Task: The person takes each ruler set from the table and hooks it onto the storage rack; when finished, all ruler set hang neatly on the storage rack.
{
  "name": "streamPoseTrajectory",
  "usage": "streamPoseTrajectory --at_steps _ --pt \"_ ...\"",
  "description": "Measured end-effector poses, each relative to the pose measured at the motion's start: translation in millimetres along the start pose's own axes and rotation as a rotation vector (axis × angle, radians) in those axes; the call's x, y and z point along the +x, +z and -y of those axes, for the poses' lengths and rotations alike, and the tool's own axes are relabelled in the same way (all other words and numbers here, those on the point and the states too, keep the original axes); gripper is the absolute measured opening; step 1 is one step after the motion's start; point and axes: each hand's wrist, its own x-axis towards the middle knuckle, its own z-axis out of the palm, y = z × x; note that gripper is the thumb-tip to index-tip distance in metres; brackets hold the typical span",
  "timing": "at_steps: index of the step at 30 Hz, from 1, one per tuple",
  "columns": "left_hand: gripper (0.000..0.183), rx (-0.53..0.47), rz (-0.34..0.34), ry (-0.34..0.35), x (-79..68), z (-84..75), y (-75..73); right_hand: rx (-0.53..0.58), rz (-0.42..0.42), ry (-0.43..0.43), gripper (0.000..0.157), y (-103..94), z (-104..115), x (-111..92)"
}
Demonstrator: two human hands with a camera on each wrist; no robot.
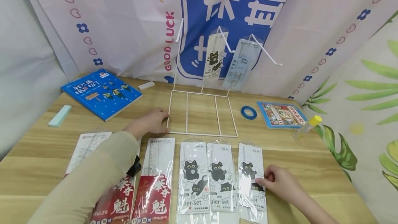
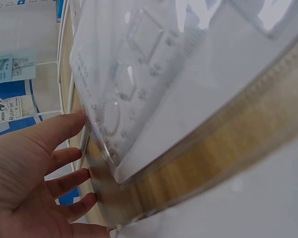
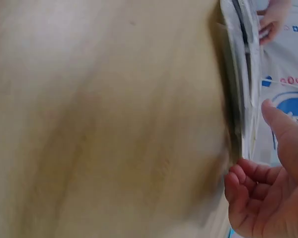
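My left hand is at the left side of the white wire rack's base, fingertips at or close to the wire. Its fingers look spread and slightly bent in the left wrist view. Beside the rightmost black-cat ruler set packet is my right hand, thumb over the packet's face. In the right wrist view its bent fingers meet the packet's edge, while the thumb stands off. A cat ruler set and a pale blue ruler set hang from the rack's hooks.
Two more cat ruler sets and several red-and-white ruler packets lie in the front row. Behind are a blue book, an eraser-like white block, blue tape, a colourful booklet and a yellow-capped glue bottle.
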Motion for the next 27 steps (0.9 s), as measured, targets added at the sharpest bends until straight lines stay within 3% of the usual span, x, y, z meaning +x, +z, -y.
streamPoseTrajectory --at_steps 4,7,18,27 --pt "0.062 -0.002 -0.003 0.005 -0.7 -0.4 1.1 -0.111 -0.021 0.041 0.051 8.4 5.6 -0.1" --pt "0.061 -0.005 -0.007 -0.003 -0.6 -0.2 0.6 -0.099 -0.034 0.037 0.053 11.1 8.4 1.1" --pt "0.062 -0.003 -0.007 -0.009 2.8 4.3 4.7 0.222 0.036 0.048 0.057 4.0 0.2 10.2" --pt "0.063 0.009 -0.015 -0.003 2.6 3.8 4.9 0.481 0.115 0.11 0.046 -7.6 -13.8 11.1"
